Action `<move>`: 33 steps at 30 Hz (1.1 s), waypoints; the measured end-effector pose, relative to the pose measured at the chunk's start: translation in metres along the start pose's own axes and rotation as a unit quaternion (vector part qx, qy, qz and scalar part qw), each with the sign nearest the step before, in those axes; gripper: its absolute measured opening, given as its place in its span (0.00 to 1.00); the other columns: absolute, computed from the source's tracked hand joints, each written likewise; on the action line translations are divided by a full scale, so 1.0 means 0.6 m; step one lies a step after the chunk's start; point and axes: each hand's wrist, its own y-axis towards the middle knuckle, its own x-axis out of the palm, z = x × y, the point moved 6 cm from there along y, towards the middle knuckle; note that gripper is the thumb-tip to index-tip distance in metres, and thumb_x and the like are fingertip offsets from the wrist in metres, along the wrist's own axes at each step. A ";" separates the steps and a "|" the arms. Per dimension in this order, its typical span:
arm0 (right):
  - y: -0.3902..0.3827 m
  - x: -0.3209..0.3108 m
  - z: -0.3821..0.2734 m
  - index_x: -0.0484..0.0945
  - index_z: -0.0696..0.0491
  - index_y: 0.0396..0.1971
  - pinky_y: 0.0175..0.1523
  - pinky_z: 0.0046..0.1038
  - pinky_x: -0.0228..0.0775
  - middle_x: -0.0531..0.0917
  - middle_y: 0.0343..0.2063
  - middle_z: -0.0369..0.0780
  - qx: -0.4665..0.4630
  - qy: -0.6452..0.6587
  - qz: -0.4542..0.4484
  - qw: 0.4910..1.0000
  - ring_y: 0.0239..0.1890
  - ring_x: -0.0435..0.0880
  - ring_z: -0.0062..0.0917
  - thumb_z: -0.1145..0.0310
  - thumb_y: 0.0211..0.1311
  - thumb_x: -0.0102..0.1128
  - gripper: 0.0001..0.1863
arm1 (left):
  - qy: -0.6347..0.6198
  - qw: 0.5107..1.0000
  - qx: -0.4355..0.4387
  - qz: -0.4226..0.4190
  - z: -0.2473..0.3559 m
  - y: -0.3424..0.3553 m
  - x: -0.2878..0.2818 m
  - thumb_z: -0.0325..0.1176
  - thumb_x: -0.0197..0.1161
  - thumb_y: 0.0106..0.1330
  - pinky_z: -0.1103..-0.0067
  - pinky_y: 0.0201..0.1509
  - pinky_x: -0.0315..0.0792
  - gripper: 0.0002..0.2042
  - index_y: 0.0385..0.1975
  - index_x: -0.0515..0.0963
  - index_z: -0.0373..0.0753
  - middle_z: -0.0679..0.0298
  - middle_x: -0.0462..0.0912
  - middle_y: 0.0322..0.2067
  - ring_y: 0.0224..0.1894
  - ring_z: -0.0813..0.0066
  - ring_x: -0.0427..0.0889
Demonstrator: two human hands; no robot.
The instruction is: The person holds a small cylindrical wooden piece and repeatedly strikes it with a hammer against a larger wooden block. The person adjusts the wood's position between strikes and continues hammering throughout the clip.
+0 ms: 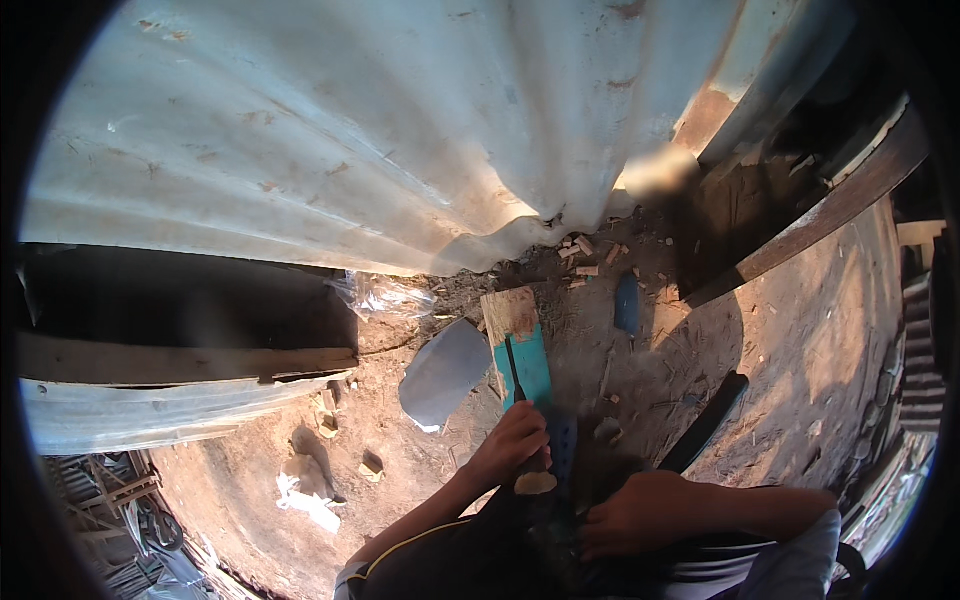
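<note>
My left hand is wrapped round the handle of a slim dark tool. Its narrow shaft points away from me over a board, and a pale rounded end shows below my fist. Whether it is a file or a chisel I cannot make out. The board is partly bare wood at its far end and painted teal nearer me. My right hand is low in front of my body, beside the shaded near end of the board. Shadow hides its fingers and anything in them.
Corrugated metal sheeting rises ahead. A grey flat piece lies left of the board. To the right are a blue object and a curved black strip. Wood scraps, clear plastic and white wrapping litter the dirt floor.
</note>
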 end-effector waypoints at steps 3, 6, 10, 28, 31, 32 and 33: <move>0.011 -0.019 -0.005 0.75 0.47 0.30 0.19 0.30 0.71 0.76 0.20 0.35 0.013 -0.025 0.029 0.999 0.21 0.81 0.30 0.51 0.65 0.51 0.15 | -0.015 1.000 0.001 -0.006 -0.003 -0.001 0.003 0.29 0.70 0.41 0.59 0.57 0.66 0.13 0.25 0.72 0.38 0.61 0.71 0.30 0.39 0.60 0.74; 0.007 0.001 0.004 0.74 0.48 0.28 0.18 0.28 0.70 0.75 0.19 0.35 0.000 -0.121 0.011 0.993 0.19 0.80 0.28 0.51 0.64 0.52 0.16 | -0.026 0.999 0.017 -0.020 -0.012 -0.006 0.010 0.29 0.70 0.41 0.59 0.57 0.66 0.13 0.25 0.72 0.38 0.61 0.71 0.30 0.39 0.60 0.74; 0.000 0.017 0.005 0.74 0.48 0.28 0.18 0.28 0.70 0.76 0.19 0.34 -0.064 -0.095 0.049 0.992 0.18 0.80 0.27 0.50 0.64 0.52 0.16 | -0.031 0.999 -0.002 -0.009 -0.010 -0.003 0.015 0.31 0.71 0.40 0.58 0.57 0.66 0.15 0.26 0.73 0.37 0.60 0.71 0.30 0.40 0.59 0.74; -0.005 0.048 0.048 0.78 0.51 0.33 0.35 0.39 0.77 0.83 0.27 0.43 0.098 -0.044 -0.186 0.977 0.31 0.85 0.39 0.60 0.58 0.56 0.11 | -0.023 0.999 0.020 -0.041 -0.022 -0.030 0.032 0.28 0.66 0.45 0.58 0.59 0.65 0.11 0.27 0.73 0.35 0.58 0.70 0.31 0.41 0.58 0.73; -0.013 0.049 0.071 0.77 0.51 0.35 0.34 0.40 0.77 0.83 0.26 0.43 0.129 -0.040 -0.187 0.973 0.31 0.85 0.40 0.59 0.58 0.57 0.12 | -0.001 0.999 0.027 -0.020 -0.004 -0.022 0.023 0.28 0.65 0.45 0.58 0.59 0.65 0.11 0.27 0.73 0.35 0.57 0.70 0.31 0.42 0.58 0.73; -0.018 0.062 0.077 0.76 0.50 0.37 0.32 0.42 0.77 0.83 0.25 0.44 0.136 -0.039 -0.187 0.972 0.31 0.85 0.41 0.57 0.59 0.56 0.13 | 0.000 0.999 0.019 -0.026 -0.004 -0.021 0.024 0.28 0.65 0.45 0.58 0.59 0.65 0.11 0.28 0.73 0.36 0.57 0.70 0.31 0.42 0.58 0.73; -0.020 0.071 0.079 0.76 0.49 0.39 0.31 0.43 0.76 0.83 0.24 0.44 0.142 -0.038 -0.187 0.971 0.30 0.85 0.42 0.55 0.60 0.55 0.14 | 0.002 0.999 0.011 -0.032 -0.004 -0.023 0.028 0.29 0.65 0.45 0.58 0.59 0.65 0.11 0.28 0.73 0.36 0.57 0.71 0.32 0.42 0.58 0.73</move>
